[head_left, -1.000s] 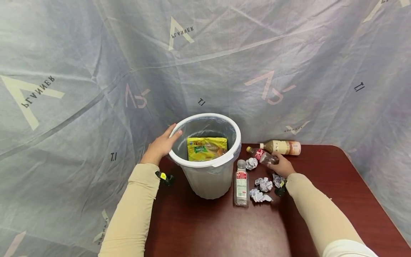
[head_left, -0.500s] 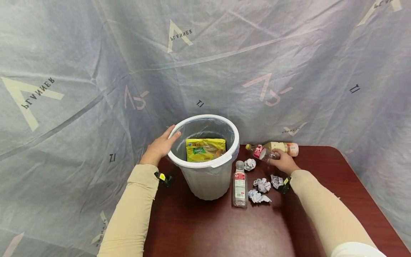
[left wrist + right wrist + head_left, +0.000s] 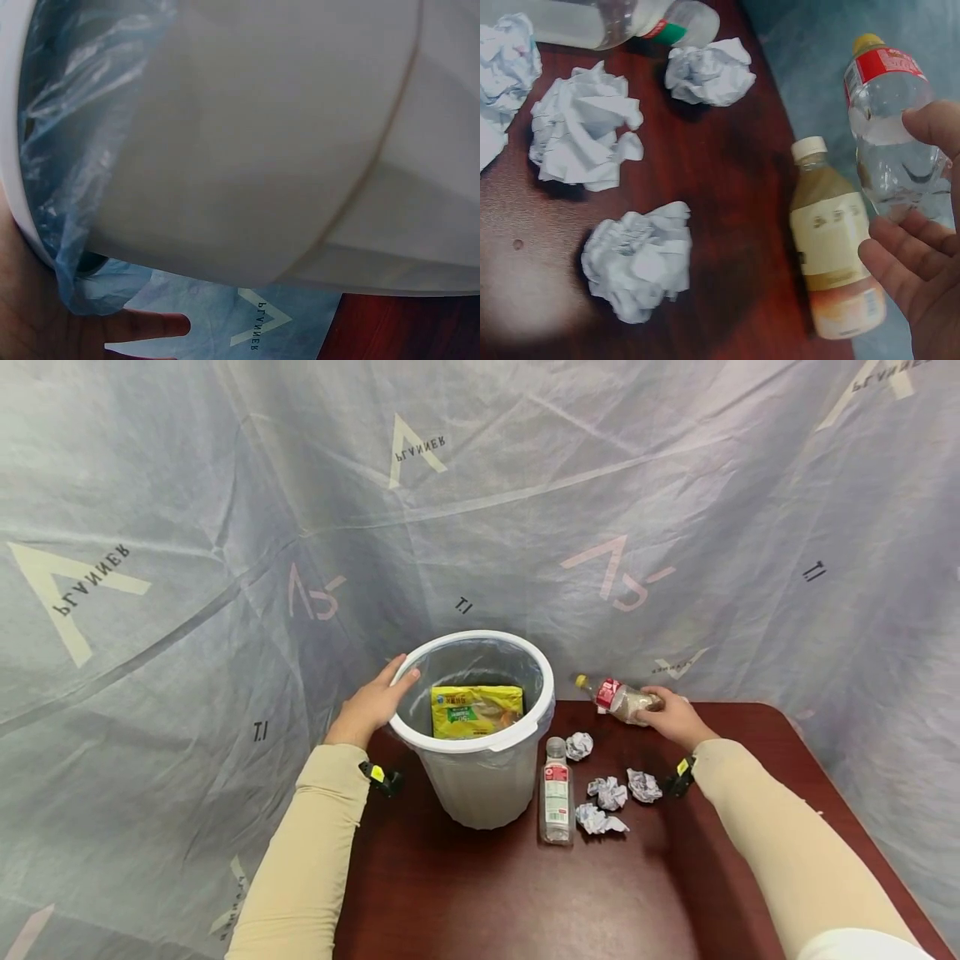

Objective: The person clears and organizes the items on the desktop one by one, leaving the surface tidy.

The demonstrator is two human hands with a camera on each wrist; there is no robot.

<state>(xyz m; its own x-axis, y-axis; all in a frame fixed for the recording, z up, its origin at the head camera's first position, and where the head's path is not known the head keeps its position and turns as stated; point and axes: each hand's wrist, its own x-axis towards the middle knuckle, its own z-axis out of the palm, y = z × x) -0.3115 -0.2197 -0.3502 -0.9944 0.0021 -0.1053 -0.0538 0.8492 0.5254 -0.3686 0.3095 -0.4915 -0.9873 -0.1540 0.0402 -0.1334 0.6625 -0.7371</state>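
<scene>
My left hand (image 3: 378, 700) rests against the left rim of a white bin (image 3: 525, 737), thumb on the rim and fingers fairly straight. The bin's wall (image 3: 262, 150) and blue liner (image 3: 64, 150) fill the left wrist view. A yellow packet (image 3: 476, 710) lies inside the bin. My right hand (image 3: 663, 710) grips a clear bottle (image 3: 617, 697) with a red label and yellow cap, held above the table's far edge, right of the bin. In the right wrist view this clear bottle (image 3: 889, 127) hangs over a beige bottle (image 3: 834, 274) lying on the table.
A second clear bottle (image 3: 556, 789) lies right of the bin on the dark red table (image 3: 487, 893). Several crumpled paper balls (image 3: 609, 792) lie between it and my right arm. Grey printed sheeting (image 3: 225, 527) hangs behind and around the table.
My right hand has lifted the red-labelled bottle off the table and carried it up and back. The left hand has stayed on the bin's rim.
</scene>
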